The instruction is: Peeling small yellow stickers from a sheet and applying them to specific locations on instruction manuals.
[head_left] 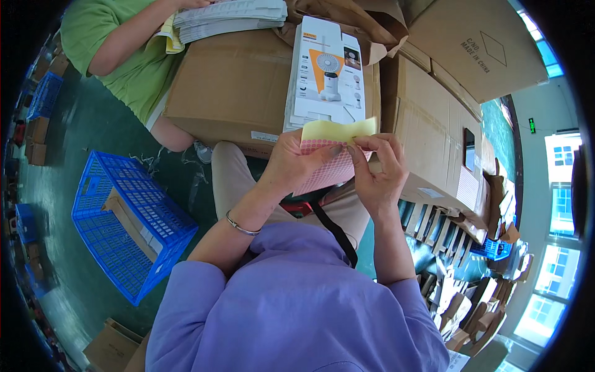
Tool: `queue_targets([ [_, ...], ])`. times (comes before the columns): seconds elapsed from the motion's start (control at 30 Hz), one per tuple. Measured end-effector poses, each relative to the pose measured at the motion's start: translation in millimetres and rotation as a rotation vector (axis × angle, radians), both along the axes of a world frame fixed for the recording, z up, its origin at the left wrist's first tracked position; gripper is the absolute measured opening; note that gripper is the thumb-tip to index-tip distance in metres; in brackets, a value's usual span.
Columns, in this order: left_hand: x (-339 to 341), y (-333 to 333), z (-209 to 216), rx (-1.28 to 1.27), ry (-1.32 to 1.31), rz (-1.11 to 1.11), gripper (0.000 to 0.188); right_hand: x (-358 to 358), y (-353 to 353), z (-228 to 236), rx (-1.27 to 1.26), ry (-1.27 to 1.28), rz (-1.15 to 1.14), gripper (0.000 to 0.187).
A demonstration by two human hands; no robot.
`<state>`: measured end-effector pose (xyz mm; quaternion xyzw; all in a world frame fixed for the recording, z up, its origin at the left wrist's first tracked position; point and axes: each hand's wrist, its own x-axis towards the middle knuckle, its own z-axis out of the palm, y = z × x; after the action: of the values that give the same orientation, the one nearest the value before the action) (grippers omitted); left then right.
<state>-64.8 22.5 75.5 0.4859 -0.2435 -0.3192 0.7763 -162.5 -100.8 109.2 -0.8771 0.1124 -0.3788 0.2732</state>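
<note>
A sheet of small round pink stickers (pixel 323 172) is in front of me, its pale yellow backing (pixel 338 129) folded over at the top. My left hand (pixel 292 162) grips the sheet at its left side, thumb lying across the dots. At the sheet's upper right, my right hand (pixel 380 170) has thumb and forefinger pinched on the edge; whether a single sticker is between them is too small to see. Just beyond both hands lies a stack of flattened white and orange fan boxes (pixel 319 74), printed with a handheld fan.
The fan boxes rest on a large brown carton (pixel 232 87). More cartons (pixel 427 124) stand at right, with a phone (pixel 469 149) on one. A blue plastic crate (pixel 133 223) sits on the floor at left. Across the carton, a person in green (pixel 114 46) handles stacked flat boxes (pixel 229 18).
</note>
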Motion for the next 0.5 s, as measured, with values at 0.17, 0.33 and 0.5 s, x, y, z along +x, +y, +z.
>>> queue_targets([
  [0.17, 3.8, 2.7, 2.3, 0.000, -0.039, 0.003, 0.019, 4.5, 2.0, -2.5, -0.048, 0.022, 0.031, 0.018],
  [0.33, 5.9, 2.3, 2.8, -0.025, 0.030, -0.074, 0.017, 6.4, -0.6, -7.4, -0.097, -0.028, 0.042, 0.019],
  [0.5, 6.0, 2.7, 3.1, -0.038, 0.130, -0.065, 0.017, 9.2, 1.6, -10.1, -0.134, -0.043, 0.025, 0.021],
])
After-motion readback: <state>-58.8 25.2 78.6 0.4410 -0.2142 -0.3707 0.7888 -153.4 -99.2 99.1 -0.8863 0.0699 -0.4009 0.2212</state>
